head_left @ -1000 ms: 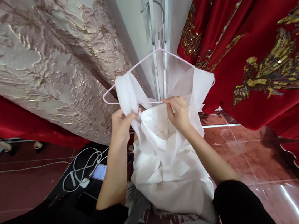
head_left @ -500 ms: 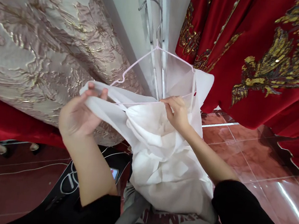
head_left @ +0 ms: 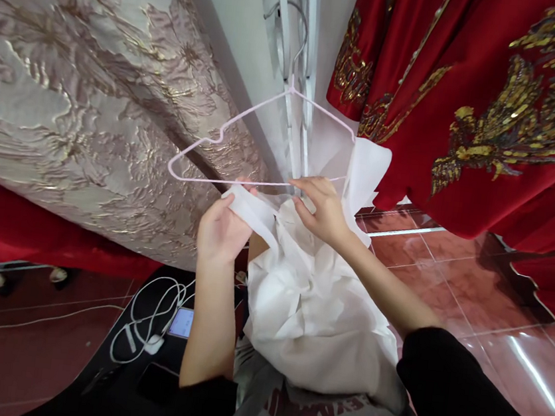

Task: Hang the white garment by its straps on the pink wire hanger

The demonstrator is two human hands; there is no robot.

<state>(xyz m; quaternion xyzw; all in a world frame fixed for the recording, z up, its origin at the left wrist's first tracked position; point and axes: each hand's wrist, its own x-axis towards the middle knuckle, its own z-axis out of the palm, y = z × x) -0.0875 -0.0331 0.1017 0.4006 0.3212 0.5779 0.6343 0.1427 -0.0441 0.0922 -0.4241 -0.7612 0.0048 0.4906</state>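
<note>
A white sheer garment point(head_left: 315, 312) hangs bunched over my lap. Its left shoulder piece is off the pink hanger point(head_left: 257, 109), while the right one still drapes over the hanger's right end. My left hand point(head_left: 224, 232) pinches the loose edge of that left piece just below the bottom bar, some fingers hidden behind the cloth. With fingertips at the middle of the bar, my right hand point(head_left: 322, 210) grips the hanger from above the garment's neckline. The hanger's metal hook point(head_left: 304, 34) reaches up in front of a white metal rack post point(head_left: 309, 71).
A pale floral brocade cloth point(head_left: 94, 100) hangs at left, and a red gown with gold sequins point(head_left: 465, 142) at right. A phone point(head_left: 181, 322) and white cables point(head_left: 144, 326) lie on a black surface at lower left. Red tiles point(head_left: 444, 280) cover the floor.
My left hand has moved right and slightly down, drawing the garment's left shoulder off the hanger, whose left end is now bare. My right hand has stayed near the bar.
</note>
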